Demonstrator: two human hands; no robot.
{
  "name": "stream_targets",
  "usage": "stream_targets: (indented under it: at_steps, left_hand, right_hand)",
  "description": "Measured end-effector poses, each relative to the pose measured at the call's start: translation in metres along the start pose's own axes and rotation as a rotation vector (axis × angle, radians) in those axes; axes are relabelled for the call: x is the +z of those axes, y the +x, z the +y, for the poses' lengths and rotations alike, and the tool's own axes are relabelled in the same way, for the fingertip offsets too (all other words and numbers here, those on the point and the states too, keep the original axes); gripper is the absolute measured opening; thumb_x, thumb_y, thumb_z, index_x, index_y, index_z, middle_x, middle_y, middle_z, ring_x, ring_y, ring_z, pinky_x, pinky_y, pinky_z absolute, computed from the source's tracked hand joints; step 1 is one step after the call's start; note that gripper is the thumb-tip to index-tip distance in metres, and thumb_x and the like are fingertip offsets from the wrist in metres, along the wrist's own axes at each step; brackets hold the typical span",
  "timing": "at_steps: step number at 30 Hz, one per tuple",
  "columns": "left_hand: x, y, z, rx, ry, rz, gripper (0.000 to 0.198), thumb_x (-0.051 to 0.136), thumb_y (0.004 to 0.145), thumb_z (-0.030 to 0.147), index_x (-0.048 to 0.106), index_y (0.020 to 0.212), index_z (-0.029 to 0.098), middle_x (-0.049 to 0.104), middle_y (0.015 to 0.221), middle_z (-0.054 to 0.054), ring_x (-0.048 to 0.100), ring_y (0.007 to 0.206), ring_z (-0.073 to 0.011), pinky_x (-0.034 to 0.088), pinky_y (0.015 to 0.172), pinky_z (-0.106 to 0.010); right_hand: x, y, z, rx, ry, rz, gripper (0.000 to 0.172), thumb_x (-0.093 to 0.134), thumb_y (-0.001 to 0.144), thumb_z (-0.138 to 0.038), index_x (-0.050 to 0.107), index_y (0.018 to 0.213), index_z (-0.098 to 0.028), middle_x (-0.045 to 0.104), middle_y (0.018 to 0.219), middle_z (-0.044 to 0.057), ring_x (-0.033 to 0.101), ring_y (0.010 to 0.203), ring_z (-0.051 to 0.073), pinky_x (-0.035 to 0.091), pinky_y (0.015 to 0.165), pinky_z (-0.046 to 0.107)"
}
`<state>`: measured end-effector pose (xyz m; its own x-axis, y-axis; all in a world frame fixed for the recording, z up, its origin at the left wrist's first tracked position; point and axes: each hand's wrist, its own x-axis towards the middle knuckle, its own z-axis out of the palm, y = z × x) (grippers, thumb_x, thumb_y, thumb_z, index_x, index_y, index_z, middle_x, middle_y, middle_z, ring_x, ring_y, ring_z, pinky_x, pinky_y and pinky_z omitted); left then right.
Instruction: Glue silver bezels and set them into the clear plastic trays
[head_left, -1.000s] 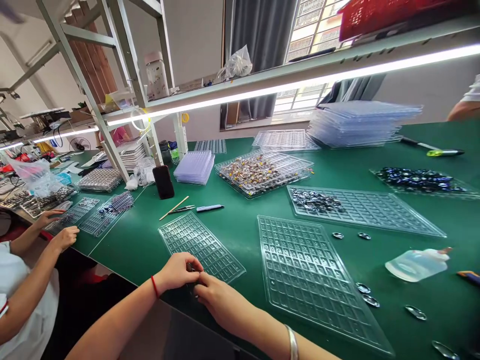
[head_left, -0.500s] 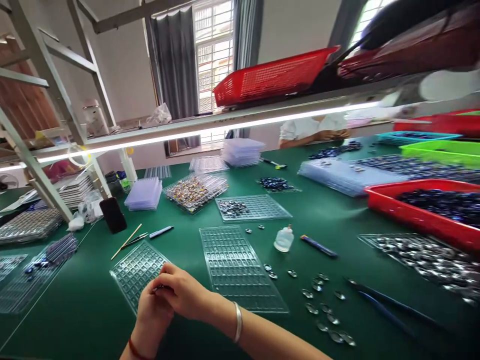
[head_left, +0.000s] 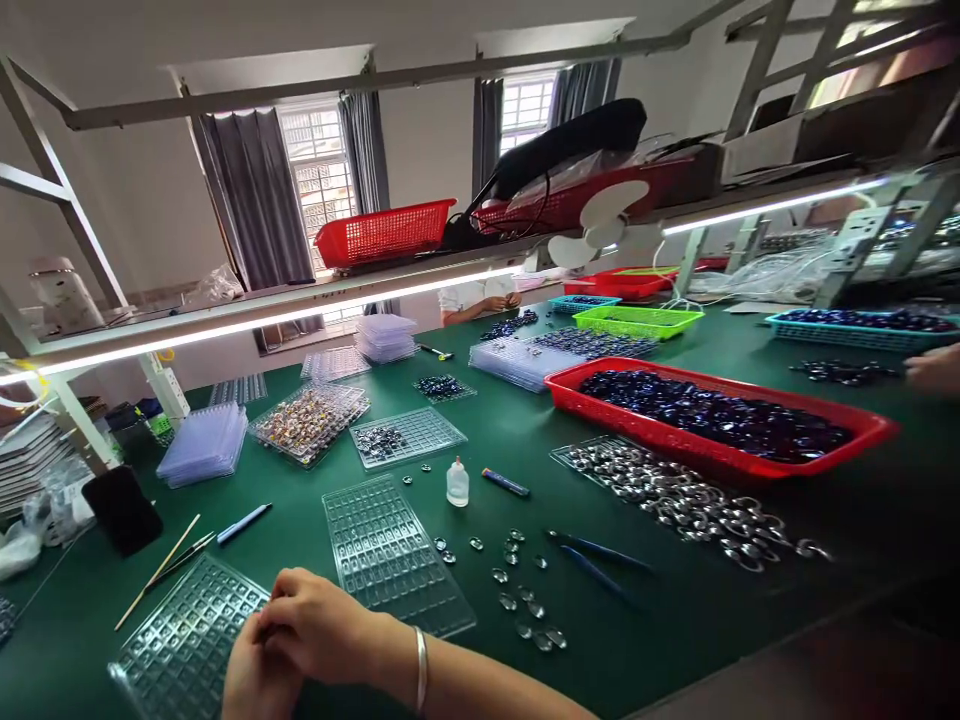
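Observation:
My left hand (head_left: 251,685) and my right hand (head_left: 315,625), which wears a silver bracelet, are pressed together at the bottom left. They hover over the near corner of a clear pocketed tray (head_left: 176,640). The right hand covers the left one's fingers, so anything between them is hidden. A second clear pocketed tray (head_left: 390,550) lies just right of the hands. Beyond it, several loose glass ovals (head_left: 525,600) are scattered on the green table (head_left: 750,620).
A glue bottle (head_left: 457,483), blue-handled pliers (head_left: 600,560), a pen (head_left: 244,522), a wooden stick (head_left: 157,570) and a black phone (head_left: 124,510) lie around. A red basket of dark stones (head_left: 720,420) and metal rings (head_left: 675,490) sit right. Other people's hands (head_left: 487,300) work across the table.
The view has swung to the right, bringing the red basket and metal rings into sight. My hands have stayed together at the near tray, the right one now over the left.

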<state>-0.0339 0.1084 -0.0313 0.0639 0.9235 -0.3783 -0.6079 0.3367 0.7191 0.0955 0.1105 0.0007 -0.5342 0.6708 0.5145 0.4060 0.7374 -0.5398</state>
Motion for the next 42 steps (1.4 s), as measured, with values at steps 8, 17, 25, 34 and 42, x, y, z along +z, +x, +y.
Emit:
stream_targets:
  at_steps: [8,17,25,34,42]
  left_hand:
    - [0.041,-0.025,0.011,-0.033,-0.192,0.106,0.027,0.038,0.077,0.007,0.062,0.071,0.018,0.066,0.061,-0.003,0.067,0.059,-0.0143,0.058,0.058,-0.023]
    - [0.077,-0.04,0.001,-0.015,-0.216,0.217,0.028,0.043,0.084,0.013,0.062,0.063,0.018,0.065,0.057,-0.001,0.063,0.054,-0.0118,0.053,0.055,-0.019]
    - [0.081,-0.038,-0.015,0.251,-0.179,0.1,0.02,0.055,0.075,0.023,0.068,0.063,0.014,0.069,0.065,-0.003,0.065,0.067,-0.0132,0.054,0.067,-0.021]
    - [0.076,-0.047,-0.028,0.422,-0.076,0.005,0.028,0.061,0.075,0.042,0.066,0.087,0.017,0.073,0.099,-0.009,0.064,0.097,-0.0204,0.044,0.094,-0.035]
    - [0.055,-0.075,-0.031,0.456,-0.042,-0.04,0.021,0.063,0.079,0.035,0.062,0.091,0.019,0.072,0.104,-0.008,0.064,0.102,-0.02,0.043,0.098,-0.037]
  right_hand:
    - [-0.011,-0.015,-0.011,0.128,0.205,0.387,0.018,0.065,0.079,-0.014,0.07,0.095,-0.022,0.058,0.104,0.006,0.054,0.099,0.022,0.044,0.092,0.034]
    - [0.025,-0.014,-0.01,0.511,0.748,0.586,0.039,0.061,0.081,-0.03,0.052,0.117,-0.017,0.056,0.111,0.012,0.056,0.105,0.027,0.045,0.094,0.043]
    - [0.023,-0.004,-0.022,0.68,1.902,0.965,0.045,0.086,0.052,-0.047,0.062,0.076,-0.017,0.066,0.07,0.001,0.064,0.073,0.018,0.052,0.078,0.029]
    - [0.013,-0.02,-0.025,0.946,2.065,0.924,0.033,0.04,0.097,-0.028,0.066,0.082,-0.014,0.071,0.079,0.006,0.067,0.075,0.016,0.054,0.072,0.025]
    - [0.004,-0.028,-0.021,1.173,1.963,0.972,0.035,0.036,0.102,-0.022,0.059,0.078,-0.013,0.065,0.067,0.005,0.065,0.06,0.012,0.055,0.055,0.019]
